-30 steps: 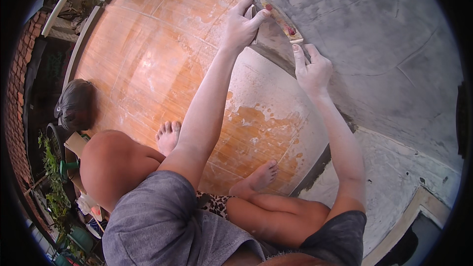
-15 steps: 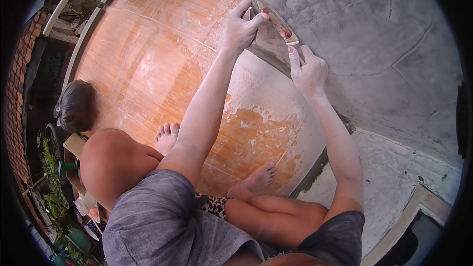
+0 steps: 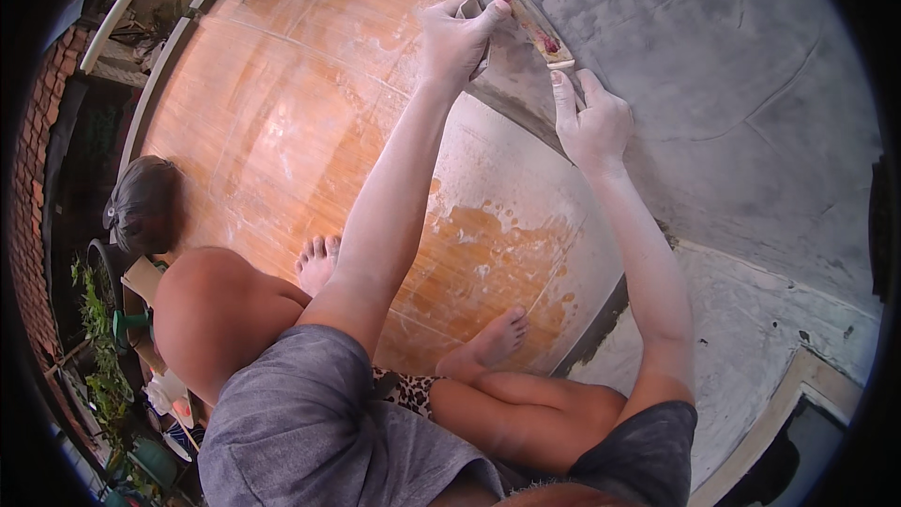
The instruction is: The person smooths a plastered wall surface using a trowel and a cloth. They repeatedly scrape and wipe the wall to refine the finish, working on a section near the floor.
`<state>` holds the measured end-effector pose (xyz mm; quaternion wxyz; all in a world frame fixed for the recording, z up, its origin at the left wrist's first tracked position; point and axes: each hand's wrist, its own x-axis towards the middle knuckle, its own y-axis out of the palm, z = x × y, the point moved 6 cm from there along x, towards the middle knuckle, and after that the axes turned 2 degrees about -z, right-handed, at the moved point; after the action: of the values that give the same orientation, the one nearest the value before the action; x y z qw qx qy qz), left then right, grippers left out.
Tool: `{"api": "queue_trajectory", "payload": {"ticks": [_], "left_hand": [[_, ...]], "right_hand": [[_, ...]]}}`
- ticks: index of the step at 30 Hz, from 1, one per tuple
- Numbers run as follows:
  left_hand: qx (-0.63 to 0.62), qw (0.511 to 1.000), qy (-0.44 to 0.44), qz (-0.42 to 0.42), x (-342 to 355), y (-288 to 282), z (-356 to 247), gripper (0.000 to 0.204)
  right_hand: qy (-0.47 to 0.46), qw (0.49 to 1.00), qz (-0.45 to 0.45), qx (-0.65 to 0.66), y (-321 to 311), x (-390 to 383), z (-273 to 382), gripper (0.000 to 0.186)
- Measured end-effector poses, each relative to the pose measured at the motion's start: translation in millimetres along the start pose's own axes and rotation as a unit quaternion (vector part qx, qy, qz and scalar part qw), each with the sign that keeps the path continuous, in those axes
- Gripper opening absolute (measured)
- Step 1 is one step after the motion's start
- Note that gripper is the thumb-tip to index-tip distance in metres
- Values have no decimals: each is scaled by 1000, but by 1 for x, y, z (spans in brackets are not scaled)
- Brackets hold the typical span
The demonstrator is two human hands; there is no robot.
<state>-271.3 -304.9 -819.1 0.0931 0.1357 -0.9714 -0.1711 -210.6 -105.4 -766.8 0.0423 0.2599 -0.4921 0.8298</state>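
Observation:
A narrow, flat, pointed piece [image 3: 528, 23], yellowish-grey with dark red patches and a pale end, lies against the grey plastered wall [image 3: 694, 66]. At its far end my left hand [image 3: 455, 38] is closed on it, thumb on top. A thin greyish edge, perhaps of a folded sheet, shows by those fingers. My right hand [image 3: 593, 122] is closed at its near, pale end, thumb raised and fingers bent behind. Whitish dust coats both hands and forearms. My palms and the piece's underside are hidden.
Orange tiled floor [image 3: 282, 131] smeared with white dust spreads below. A dark tied bag [image 3: 143, 202], potted plants [image 3: 99, 329] and a low rail edge stand at left. A whitish wall with a framed opening [image 3: 798, 404] is at lower right. My bare feet rest on the tiles.
Both hands have moved slightly up the picture along with the flat piece, the left hand also a little to the left. Their grip looks the same.

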Motion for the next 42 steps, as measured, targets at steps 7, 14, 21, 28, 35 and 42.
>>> {"api": "queue_trajectory", "payload": {"ticks": [7,14,21,28,35,42], "left_hand": [[82,995,-10,48,-11,-7,-7,64],[11,998,45,30,-12,-1,-5,62],[49,998,40,-16,-8,-10,0,47],[63,996,39,-45,-11,-6,-17,41],[63,998,-8,-18,-11,0,-25,45],[15,998,57,22,-13,-1,-17,55]], "right_hand": [[-5,998,46,-44,2,-6,-7,38],[-14,999,13,-35,5,-9,-10,38],[-4,999,10,-38,3,-7,-8,37],[-12,1000,-23,-9,0,-5,-4,37],[-24,999,-37,-8,-5,-3,-2,37],[6,997,27,-74,-3,-11,-4,39]]}}
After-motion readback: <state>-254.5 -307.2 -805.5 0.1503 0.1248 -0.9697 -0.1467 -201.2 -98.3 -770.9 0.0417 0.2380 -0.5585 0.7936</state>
